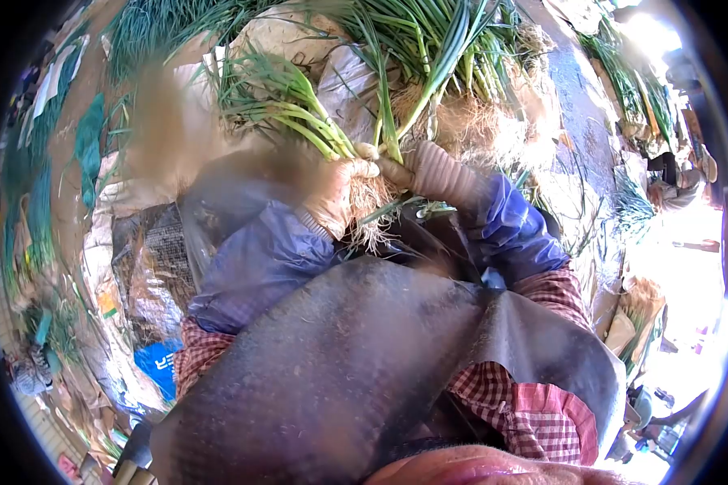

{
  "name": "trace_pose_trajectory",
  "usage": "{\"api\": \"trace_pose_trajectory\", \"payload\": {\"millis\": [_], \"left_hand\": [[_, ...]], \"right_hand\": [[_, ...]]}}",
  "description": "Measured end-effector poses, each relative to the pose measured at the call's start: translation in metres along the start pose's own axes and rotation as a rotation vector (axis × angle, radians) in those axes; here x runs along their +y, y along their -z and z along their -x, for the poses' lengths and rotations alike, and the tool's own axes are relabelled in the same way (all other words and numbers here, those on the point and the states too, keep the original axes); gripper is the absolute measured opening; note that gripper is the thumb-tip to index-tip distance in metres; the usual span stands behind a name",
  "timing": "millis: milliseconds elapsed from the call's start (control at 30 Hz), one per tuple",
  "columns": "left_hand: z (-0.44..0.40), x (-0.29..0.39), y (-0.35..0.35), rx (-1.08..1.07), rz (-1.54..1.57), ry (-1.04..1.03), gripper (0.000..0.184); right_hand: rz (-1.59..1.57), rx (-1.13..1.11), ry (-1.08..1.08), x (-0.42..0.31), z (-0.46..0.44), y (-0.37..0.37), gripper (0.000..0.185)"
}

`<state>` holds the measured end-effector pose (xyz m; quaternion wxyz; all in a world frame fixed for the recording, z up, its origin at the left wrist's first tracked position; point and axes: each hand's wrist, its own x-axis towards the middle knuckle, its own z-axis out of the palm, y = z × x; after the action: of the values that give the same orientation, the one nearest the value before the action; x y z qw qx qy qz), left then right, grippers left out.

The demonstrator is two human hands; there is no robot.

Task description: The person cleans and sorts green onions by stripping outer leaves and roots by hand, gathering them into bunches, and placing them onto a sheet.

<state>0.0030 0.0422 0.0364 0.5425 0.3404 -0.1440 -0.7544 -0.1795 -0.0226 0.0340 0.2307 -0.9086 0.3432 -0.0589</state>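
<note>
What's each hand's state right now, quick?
Left hand: closed, holding green onions.
Right hand: curled against another stalk; firm grip can't be told.

The tan-gloved left hand (pixel 336 190) gripped slender green onion stalks (pixel 323 123) with pale, stringy roots (pixel 369 206). The tan-gloved right hand (pixel 404 168) touched their bases.

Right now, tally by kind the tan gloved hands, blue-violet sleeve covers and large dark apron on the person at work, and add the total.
Tan gloved hands, the left hand and right hand: 2
Blue-violet sleeve covers, one per forearm: 2
Large dark apron: 1
Total: 5
The long green onions in hand overlap too much to count.
</note>
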Motion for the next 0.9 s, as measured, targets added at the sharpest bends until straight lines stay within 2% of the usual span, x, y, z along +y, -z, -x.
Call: {"api": "trace_pose_trajectory", "payload": {"millis": [33, 67, 100, 133, 200, 267, 333, 367, 400, 433, 500, 533, 567, 633, 667, 733, 800, 833, 867, 900], "left_hand": [[-0.004, -0.006, 0.008, 0.005, -0.045, 0.001, 0.016], [-0.008, -0.009, 0.015, 0.011, -0.089, 0.0, 0.016], [-0.012, -0.005, 0.019, 0.04, -0.082, -0.03, 0.016], [-0.016, 0.002, 0.025, -0.103, 0.181, 0.07, 0.019], [-0.016, 0.014, 0.026, -0.084, 0.255, 0.144, 0.019], [-0.034, -0.004, 0.053, -0.049, 0.204, 0.122, 0.02], [-0.005, 0.015, 0.017, -0.036, 0.243, 0.039, 0.021], [-0.018, 0.001, 0.034, -0.005, 0.108, -0.134, 0.023], [-0.02, 0.001, 0.036, -0.069, 0.245, -0.024, 0.022], [-0.019, 0.003, 0.04, -0.125, 0.209, 0.017, 0.021], [-0.018, 0.002, 0.038, -0.178, 0.204, 0.015, 0.02], [-0.019, 0.002, 0.036, -0.132, 0.186, 0.073, 0.016], [-0.021, 0.001, 0.036, -0.117, 0.15, 0.106, 0.016], [-0.022, 0.002, 0.031, -0.056, 0.032, 0.09, 0.016], [-0.02, 0.0, 0.027, -0.008, -0.048, 0.046, 0.016], [-0.014, 0.0, 0.02, 0.1, -0.122, -0.025, 0.013], [-0.018, -0.002, 0.025, 0.153, -0.063, 0.037, 0.012], [-0.02, -0.002, 0.027, 0.205, -0.01, 0.098, 0.012], [-0.021, -0.001, 0.029, 0.201, -0.009, 0.096, 0.012], [-0.021, 0.001, 0.03, 0.128, 0.095, 0.114, 0.015]], "right_hand": [[0.107, -0.038, 0.05, 0.0, 0.003, 0.002, 0.046], [0.18, -0.13, 0.209, 0.005, 0.006, -0.006, 0.042], [0.168, -0.394, 0.081, -0.011, 0.004, -0.003, 0.034], [0.183, -0.652, -0.054, -0.026, 0.003, 0.0, 0.027], [0.417, -0.801, -0.085, -0.026, 0.022, -0.02, 0.025], [0.436, -0.878, -0.13, -0.003, 0.031, 0.0, 0.032], [0.394, -0.707, -0.289, -0.005, 0.026, 0.042, 0.059], [0.289, -0.473, -0.157, 0.02, 0.021, 0.038, 0.058], [0.179, -0.24, -0.029, 0.025, 0.013, 0.041, 0.059], [0.177, -0.242, -0.029, 0.024, 0.01, 0.04, 0.059], [-0.947, 0.069, -0.418, 0.007, -0.008, 0.038, 0.06], [-1.041, 0.04, -0.455, 0.006, -0.014, 0.026, 0.06], [-1.352, -0.014, -0.415, 0.025, -0.026, -0.009, 0.059], [-1.394, -0.059, -0.255, 0.013, -0.048, -0.023, 0.057], [-1.128, -0.043, -0.154, 0.003, -0.051, -0.023, 0.056], [-1.193, -0.062, -0.202, -0.004, -0.057, -0.033, 0.053], [-0.635, 0.137, -0.293, -0.012, -0.058, -0.03, 0.042], [-0.293, 0.254, -0.119, -0.016, -0.057, -0.02, 0.038], [-0.289, 0.255, -0.118, -0.015, -0.055, -0.019, 0.038], [-0.685, 0.279, -0.121, -0.013, -0.051, -0.019, 0.039]]}}
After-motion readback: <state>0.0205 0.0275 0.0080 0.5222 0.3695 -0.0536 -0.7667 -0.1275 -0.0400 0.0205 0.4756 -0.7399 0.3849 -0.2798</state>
